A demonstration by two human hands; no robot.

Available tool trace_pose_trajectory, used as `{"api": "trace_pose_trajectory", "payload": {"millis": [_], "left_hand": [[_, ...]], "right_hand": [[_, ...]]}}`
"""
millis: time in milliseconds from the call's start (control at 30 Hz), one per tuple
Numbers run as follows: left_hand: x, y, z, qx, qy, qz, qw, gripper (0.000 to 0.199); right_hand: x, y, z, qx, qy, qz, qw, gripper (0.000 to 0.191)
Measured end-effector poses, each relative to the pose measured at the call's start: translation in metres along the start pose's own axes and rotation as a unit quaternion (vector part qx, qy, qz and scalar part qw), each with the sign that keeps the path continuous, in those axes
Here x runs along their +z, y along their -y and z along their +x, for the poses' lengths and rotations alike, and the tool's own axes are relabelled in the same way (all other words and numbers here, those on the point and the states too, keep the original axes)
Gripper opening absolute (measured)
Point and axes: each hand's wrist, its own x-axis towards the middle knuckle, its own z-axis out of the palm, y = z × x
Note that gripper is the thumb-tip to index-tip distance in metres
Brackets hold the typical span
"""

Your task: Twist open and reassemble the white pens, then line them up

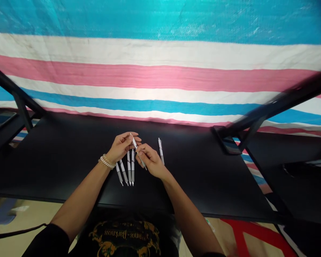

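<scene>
Between my hands, above the black table, a white and grey retractable pen [134, 142] is held at a slant. My left hand [122, 144], with pale coiled bands at its wrist, is closed on the pen's upper, clicker end. Closed round the lower grey part near the tip is my right hand [151, 160]. Several similar pens [129, 171] lie side by side under and just below my left hand, tips toward me; their upper ends are partly covered. Another white pen [161, 147] lies apart, beyond my right hand, its lower end near my wrist.
The black table [77, 160] stretches to both sides, its near edge close to my body. Black metal frames [246, 132] stand at its right and left ends. A striped blue, white and pink sheet [160, 75] hangs behind. Something red [238, 235] is on the floor at right.
</scene>
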Motion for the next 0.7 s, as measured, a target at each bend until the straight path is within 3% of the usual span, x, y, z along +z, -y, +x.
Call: {"api": "trace_pose_trajectory", "payload": {"millis": [100, 200, 333, 467, 533, 633, 700], "left_hand": [[-0.001, 0.003, 0.002, 0.038, -0.064, -0.002, 0.997, 0.035], [-0.002, 0.005, 0.004, 0.074, -0.126, 0.011, 0.989, 0.034], [-0.001, 0.004, 0.004, 0.063, -0.096, -0.006, 0.993, 0.037], [0.000, 0.006, 0.006, 0.080, -0.130, -0.021, 0.988, 0.036], [-0.001, 0.008, 0.007, 0.086, -0.148, -0.023, 0.985, 0.036], [-0.002, 0.012, 0.008, 0.080, -0.166, -0.038, 0.982, 0.034], [-0.004, 0.013, 0.010, 0.075, -0.174, -0.058, 0.980, 0.033]], "right_hand": [[0.005, -0.009, 0.005, 0.021, -0.048, 0.074, 0.996, 0.029], [0.007, -0.015, 0.008, 0.029, -0.110, 0.078, 0.990, 0.033], [0.007, -0.017, 0.009, 0.059, -0.144, 0.093, 0.983, 0.033], [0.007, -0.019, 0.009, 0.091, -0.147, 0.062, 0.983, 0.040], [0.007, -0.020, 0.009, 0.072, -0.176, -0.002, 0.982, 0.042], [0.006, -0.021, 0.009, -0.014, -0.258, -0.103, 0.960, 0.027], [0.006, -0.021, 0.010, -0.039, -0.283, -0.095, 0.954, 0.027]]}}
